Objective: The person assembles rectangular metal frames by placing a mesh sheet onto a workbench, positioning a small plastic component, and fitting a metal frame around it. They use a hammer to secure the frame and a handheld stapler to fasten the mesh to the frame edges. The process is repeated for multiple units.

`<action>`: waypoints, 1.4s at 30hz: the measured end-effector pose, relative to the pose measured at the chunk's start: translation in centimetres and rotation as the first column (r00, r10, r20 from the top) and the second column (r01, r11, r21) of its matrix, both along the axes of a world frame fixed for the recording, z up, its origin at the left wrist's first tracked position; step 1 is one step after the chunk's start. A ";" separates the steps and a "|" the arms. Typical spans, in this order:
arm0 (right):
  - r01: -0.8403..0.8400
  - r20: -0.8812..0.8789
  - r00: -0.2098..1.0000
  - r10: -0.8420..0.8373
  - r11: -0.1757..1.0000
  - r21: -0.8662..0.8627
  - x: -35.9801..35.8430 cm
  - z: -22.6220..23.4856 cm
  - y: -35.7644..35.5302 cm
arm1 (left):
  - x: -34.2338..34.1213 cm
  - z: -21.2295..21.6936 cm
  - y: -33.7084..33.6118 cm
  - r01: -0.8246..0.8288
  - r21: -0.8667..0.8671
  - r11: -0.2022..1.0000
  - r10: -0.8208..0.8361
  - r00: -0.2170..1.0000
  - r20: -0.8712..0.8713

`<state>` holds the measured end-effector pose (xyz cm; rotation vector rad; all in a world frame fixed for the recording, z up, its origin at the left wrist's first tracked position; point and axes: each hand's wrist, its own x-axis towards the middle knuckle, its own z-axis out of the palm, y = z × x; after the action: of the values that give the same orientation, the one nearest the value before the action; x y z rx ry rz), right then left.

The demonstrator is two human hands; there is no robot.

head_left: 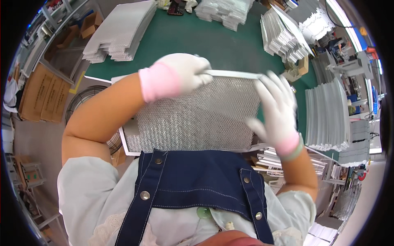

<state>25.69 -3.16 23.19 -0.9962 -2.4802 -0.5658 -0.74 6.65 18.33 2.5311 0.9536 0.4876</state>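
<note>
A silvery metal mesh panel (184,119) lies in front of my body, with white frame edging along its near and left sides. Along its far edge runs a white frame strip (236,74). My left hand (174,76), in a white glove with a pink cuff, has its fingers closed on the left part of that strip. My right hand (279,108), gloved the same way, is by the panel's far right corner. Its fingers are stretched out, the thumb apart, and the fingertips are near the strip's right end. Slight motion blur hides whether they touch it.
The green tabletop (197,41) carries mesh panel stacks at the back left (123,26), back middle (223,12) and back right (283,35). Pale panels (327,115) are stacked at the right. Flat cardboard boxes (45,94) and a wire-caged fan (78,100) stand left of the table.
</note>
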 end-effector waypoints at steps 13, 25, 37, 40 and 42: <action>0.025 -0.765 0.582 -0.276 0.946 -0.323 7.1 -7.7 4.1 | 4.0 4.9 3.1 -0.151 -0.155 0.976 0.216 0.651 0.728; -0.385 -0.656 0.407 -0.635 0.532 -0.754 7.3 -15.9 6.6 | 2.5 -7.6 6.7 0.236 -0.511 0.827 0.095 0.836 0.541; -0.006 -0.230 0.933 -0.278 0.624 -0.781 7.4 -17.7 5.9 | 1.1 -14.9 5.5 0.163 0.143 0.976 -0.141 0.978 -0.155; -0.006 -0.215 0.940 -0.263 0.619 -0.785 7.3 -17.5 6.4 | 1.0 -15.2 5.7 0.183 0.112 0.977 -0.171 0.979 -0.108; -0.055 -0.268 0.933 -0.238 0.644 -0.763 7.3 -17.8 6.4 | 0.9 -14.4 5.8 0.211 0.079 0.974 -0.200 0.972 -0.126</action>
<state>33.01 3.25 5.37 -1.3702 -2.3263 0.6905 0.18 12.47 3.91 2.7296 0.7107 0.3297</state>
